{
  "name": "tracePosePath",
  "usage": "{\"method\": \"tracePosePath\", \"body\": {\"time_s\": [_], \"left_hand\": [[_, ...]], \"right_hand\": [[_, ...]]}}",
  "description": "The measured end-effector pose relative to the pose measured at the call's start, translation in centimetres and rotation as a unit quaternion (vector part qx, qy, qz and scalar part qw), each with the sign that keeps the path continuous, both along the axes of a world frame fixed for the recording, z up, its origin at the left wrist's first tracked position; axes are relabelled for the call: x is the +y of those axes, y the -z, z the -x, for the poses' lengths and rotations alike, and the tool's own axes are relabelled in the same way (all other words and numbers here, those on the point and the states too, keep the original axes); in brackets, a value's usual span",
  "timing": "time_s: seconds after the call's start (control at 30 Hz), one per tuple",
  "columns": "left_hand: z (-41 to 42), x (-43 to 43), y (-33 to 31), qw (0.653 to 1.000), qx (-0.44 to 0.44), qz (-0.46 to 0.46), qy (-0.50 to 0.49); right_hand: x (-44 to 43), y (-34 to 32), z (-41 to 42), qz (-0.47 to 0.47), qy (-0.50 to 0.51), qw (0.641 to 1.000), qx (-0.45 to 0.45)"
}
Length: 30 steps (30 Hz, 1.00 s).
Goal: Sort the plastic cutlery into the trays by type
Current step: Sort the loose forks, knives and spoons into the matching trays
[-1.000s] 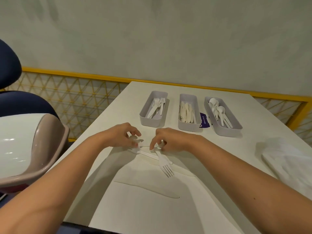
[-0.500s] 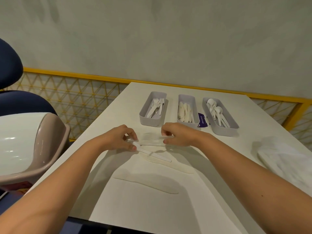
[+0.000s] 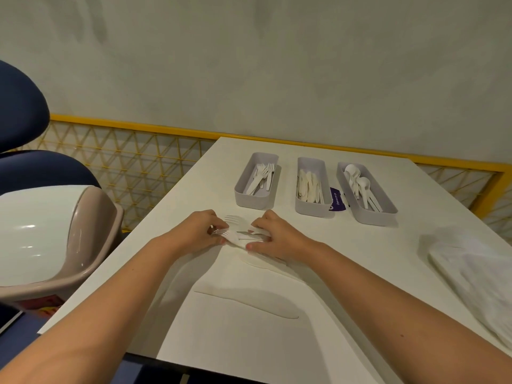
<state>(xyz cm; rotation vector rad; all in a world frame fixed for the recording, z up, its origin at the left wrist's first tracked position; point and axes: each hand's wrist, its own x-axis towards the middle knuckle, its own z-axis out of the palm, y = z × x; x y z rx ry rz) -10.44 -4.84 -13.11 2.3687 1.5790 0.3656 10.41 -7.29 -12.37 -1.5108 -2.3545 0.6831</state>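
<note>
Both forearms reach forward over the white surface [image 3: 374, 245], palms down and meeting near its middle. The left hand [image 3: 198, 231] and right hand [image 3: 279, 238] pinch a small cluster of white forks [image 3: 235, 234] just before the fork tray [image 3: 256, 180]. Fingers hide the handles, so the count is unclear.

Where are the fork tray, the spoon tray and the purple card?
fork tray [image 3: 252, 200]: head view, near end wall.
spoon tray [image 3: 372, 217]: head view, near side wall.
purple card [image 3: 337, 199]: head view, middle of its face.
</note>
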Motion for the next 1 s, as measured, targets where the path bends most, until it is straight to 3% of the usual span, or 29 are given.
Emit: {"method": "tracePosePath", "body": {"time_s": [0.5,0.73,1.0], "left_hand": [[-0.6,-0.4,0.2,0.999,0.006,-0.052,0.003],[-1.3,-0.3,-1.1,0.983,-0.176,0.041,-0.042],[-2.4,0.1,-2.3,0.925,-0.375,0.032,-0.04]], "right_hand": [[0.3,-0.2,0.6,-0.075,0.029,0.992,-0.098],[0.1,-1.1,-0.1,-0.012,0.007,0.999,-0.033],[-0.9,-2.9,0.1,0.05,0.004,0.994,0.098]]}}
